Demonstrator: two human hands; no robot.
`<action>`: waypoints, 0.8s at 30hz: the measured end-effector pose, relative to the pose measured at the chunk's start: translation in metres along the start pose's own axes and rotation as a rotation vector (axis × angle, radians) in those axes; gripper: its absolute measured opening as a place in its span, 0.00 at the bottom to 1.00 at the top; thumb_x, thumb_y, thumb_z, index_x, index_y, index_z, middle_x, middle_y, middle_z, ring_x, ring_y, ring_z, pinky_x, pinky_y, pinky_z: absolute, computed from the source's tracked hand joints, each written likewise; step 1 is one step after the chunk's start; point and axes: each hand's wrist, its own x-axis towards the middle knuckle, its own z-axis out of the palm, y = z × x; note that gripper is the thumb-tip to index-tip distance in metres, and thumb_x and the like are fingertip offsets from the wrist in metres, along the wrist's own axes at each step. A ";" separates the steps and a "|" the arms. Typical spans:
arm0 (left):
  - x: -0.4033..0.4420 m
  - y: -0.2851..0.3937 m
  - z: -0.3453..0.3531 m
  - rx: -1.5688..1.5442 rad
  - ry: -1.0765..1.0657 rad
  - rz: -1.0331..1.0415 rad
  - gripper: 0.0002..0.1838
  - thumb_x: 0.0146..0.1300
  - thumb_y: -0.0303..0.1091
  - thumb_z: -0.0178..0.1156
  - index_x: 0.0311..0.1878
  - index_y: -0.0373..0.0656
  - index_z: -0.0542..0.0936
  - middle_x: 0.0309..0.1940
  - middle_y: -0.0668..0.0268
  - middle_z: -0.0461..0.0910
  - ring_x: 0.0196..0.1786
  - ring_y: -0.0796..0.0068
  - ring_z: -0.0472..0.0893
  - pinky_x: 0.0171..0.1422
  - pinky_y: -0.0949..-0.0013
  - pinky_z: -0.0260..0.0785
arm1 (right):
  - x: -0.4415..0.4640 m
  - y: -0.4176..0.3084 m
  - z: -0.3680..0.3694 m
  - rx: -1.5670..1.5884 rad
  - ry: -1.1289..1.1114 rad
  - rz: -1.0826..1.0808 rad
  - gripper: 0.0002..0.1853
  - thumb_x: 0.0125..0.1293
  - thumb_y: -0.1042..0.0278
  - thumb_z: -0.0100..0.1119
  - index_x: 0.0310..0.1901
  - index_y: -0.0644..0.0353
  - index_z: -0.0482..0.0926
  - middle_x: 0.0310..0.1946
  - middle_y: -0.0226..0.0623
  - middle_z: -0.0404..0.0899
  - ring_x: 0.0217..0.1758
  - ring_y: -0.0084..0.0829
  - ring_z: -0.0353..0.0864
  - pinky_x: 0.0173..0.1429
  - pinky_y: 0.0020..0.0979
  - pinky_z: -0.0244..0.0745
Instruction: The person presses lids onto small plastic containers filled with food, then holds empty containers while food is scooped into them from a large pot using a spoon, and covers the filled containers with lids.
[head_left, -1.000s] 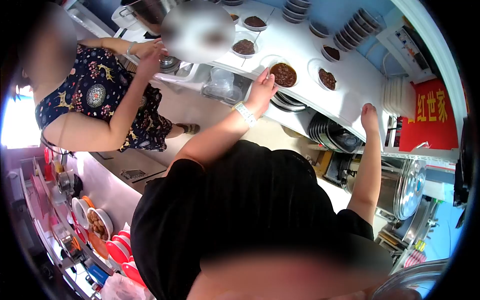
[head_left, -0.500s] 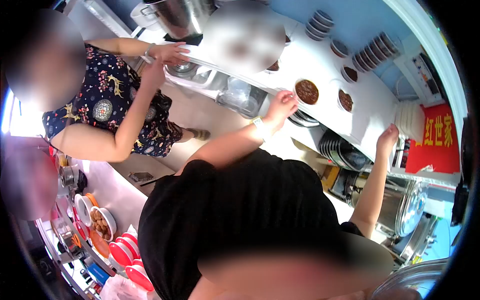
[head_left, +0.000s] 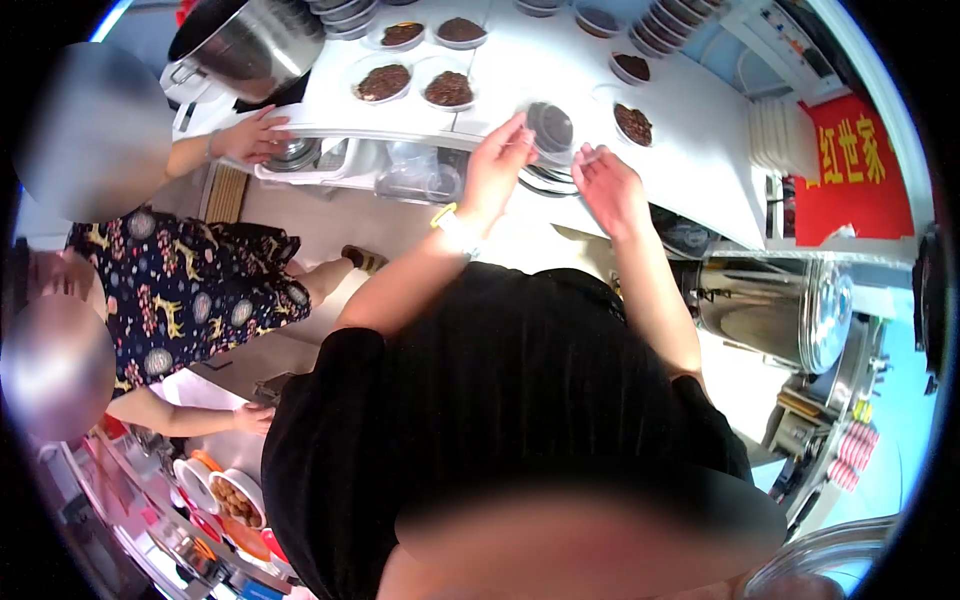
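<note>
A round tub (head_left: 550, 128) of dark food, greyed over by what looks like a clear lid, sits at the counter's front edge between my hands. My left hand (head_left: 497, 170), wearing a yellow-and-white wristband, pinches at the left side of the clear lid. On the other side, my right hand (head_left: 612, 192) has its fingers loosely apart, their tips close to the rim; whether they touch it is unclear. Just right of the tub lies an open tub of brown minced food (head_left: 633, 125), with another brown-filled tub (head_left: 630, 68) behind it.
More filled tubs (head_left: 449, 90) and stacked tubs (head_left: 672, 28) stand on the white counter (head_left: 700, 170). A steel pot (head_left: 245, 50) is at left, white stacked containers (head_left: 783, 138) at right. A co-worker in a patterned dress (head_left: 175, 290) rests a hand (head_left: 255, 137) on the counter edge.
My right hand has come left from beside the white stack to the tub. The tub's brown food now looks greyed over. The view has shifted, and the co-worker's arms have spread apart.
</note>
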 end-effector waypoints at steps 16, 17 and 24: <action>0.062 -0.027 -0.038 0.630 -0.071 -0.235 0.20 0.69 0.40 0.56 0.53 0.30 0.76 0.39 0.61 0.77 0.29 0.76 0.77 0.39 0.76 0.75 | 0.061 0.017 -0.010 -0.794 0.362 -0.046 0.20 0.70 0.66 0.50 0.55 0.74 0.65 0.45 0.47 0.73 0.37 0.36 0.81 0.42 0.31 0.84; 0.067 -0.033 -0.042 0.631 -0.082 -0.234 0.20 0.69 0.40 0.56 0.53 0.30 0.76 0.39 0.61 0.77 0.29 0.76 0.77 0.39 0.76 0.75 | 0.059 0.014 -0.009 -0.864 0.340 -0.022 0.18 0.69 0.69 0.47 0.55 0.74 0.65 0.47 0.50 0.72 0.44 0.40 0.82 0.47 0.33 0.84; 0.022 -0.003 -0.011 0.112 0.036 -0.357 0.20 0.75 0.49 0.43 0.60 0.47 0.59 0.59 0.60 0.67 0.56 0.62 0.75 0.51 0.59 0.75 | 0.017 0.025 0.011 -0.513 0.170 -0.041 0.20 0.68 0.68 0.46 0.57 0.72 0.64 0.50 0.49 0.71 0.51 0.44 0.79 0.56 0.38 0.79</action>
